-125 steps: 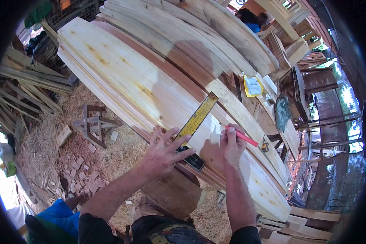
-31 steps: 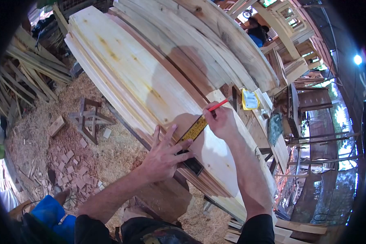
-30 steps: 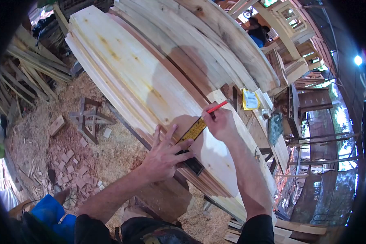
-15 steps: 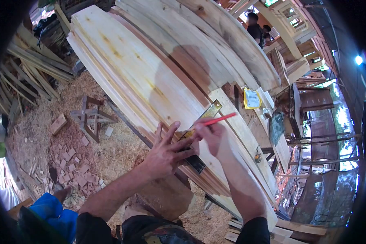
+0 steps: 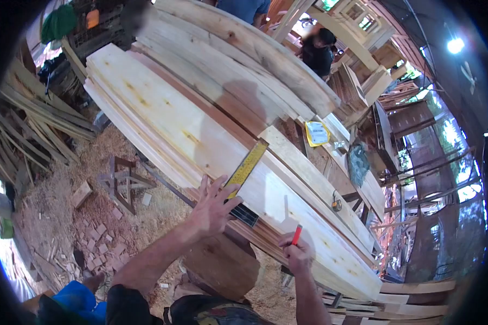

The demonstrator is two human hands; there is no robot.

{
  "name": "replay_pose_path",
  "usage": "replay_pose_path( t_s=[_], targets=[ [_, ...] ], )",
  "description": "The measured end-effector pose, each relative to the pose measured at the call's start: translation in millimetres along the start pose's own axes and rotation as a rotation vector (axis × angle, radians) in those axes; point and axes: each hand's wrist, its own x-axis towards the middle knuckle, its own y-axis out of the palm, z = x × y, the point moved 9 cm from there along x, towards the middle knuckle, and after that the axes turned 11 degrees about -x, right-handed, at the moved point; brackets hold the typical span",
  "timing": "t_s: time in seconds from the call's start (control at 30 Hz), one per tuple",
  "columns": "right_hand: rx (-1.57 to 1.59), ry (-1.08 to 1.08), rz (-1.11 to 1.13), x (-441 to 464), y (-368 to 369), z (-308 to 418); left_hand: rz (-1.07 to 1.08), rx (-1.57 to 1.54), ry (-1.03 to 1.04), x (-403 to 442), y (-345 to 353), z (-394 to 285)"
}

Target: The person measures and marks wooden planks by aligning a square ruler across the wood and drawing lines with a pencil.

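A try square with a yellow marked blade (image 5: pixel 249 162) and a dark stock (image 5: pixel 246 215) lies across a pale plank (image 5: pixel 162 111) on top of a stack. The stock sits along the plank's near edge. My left hand (image 5: pixel 212 210) grips the square where blade and stock meet, fingers partly spread over it. Lower right, my right hand (image 5: pixel 298 254) is closed around a red pencil (image 5: pixel 296 235) pointing upward. That hand is beside the plank's near edge, apart from the square.
More boards (image 5: pixel 233 49) lie behind the plank. A yellow-and-white packet (image 5: pixel 316 134) and a tape measure (image 5: pixel 336 205) rest to the right. A small wooden stand (image 5: pixel 126 181) stands on the shavings-covered floor. Other people (image 5: pixel 317 53) are at the back.
My right hand has moved away from the square, down and toward me, with the pencil now turned upright. My left hand stays on the square. The view has shifted slightly.
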Motion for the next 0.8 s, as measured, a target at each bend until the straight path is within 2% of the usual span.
replay_pose_path(
  t_s=[0.13, 0.23, 0.27, 0.37, 0.4, 0.5, 0.63, 0.73, 0.8],
  targets=[
    [0.13, -0.002, -0.136, -30.8, -7.4, -25.9, 0.125, 0.064, 0.06, -16.8, 15.1, -48.4],
    [0.299, 0.058, -0.149, -49.1, -18.2, -16.9, 0.096, -0.072, 0.114, -27.6, 28.3, -88.6],
    [0.229, 0.038, -0.115, -56.1, -25.1, -15.1, 0.052, -0.161, 0.118, -27.8, 27.8, -105.6],
    [0.442, -0.091, -0.25, -73.7, -52.2, -19.8, 0.057, -0.263, 0.209, -18.7, 38.4, -145.4],
    [0.331, -0.096, -0.26, -80.9, -65.0, -18.9, 0.044, -0.222, 0.217, -13.7, 44.2, -151.3],
    [0.364, -0.066, -0.436, -105.1, -110.8, -53.9, -0.003, -0.148, 0.241, 12.4, 63.9, -153.6],
    [0.412, 0.094, -0.334, -138.6, -149.6, -101.9, -0.091, -0.174, 0.249, 52.9, 86.5, -156.8],
    [0.297, 0.16, -0.452, -158.1, -179.9, -95.0, -0.093, -0.134, 0.153, 75.2, 98.6, -152.4],
    [0.3, 0.106, -0.452, -161.6, -203.9, -92.9, -0.082, -0.08, 0.145, 85.7, 111.2, -151.0]
  ],
)
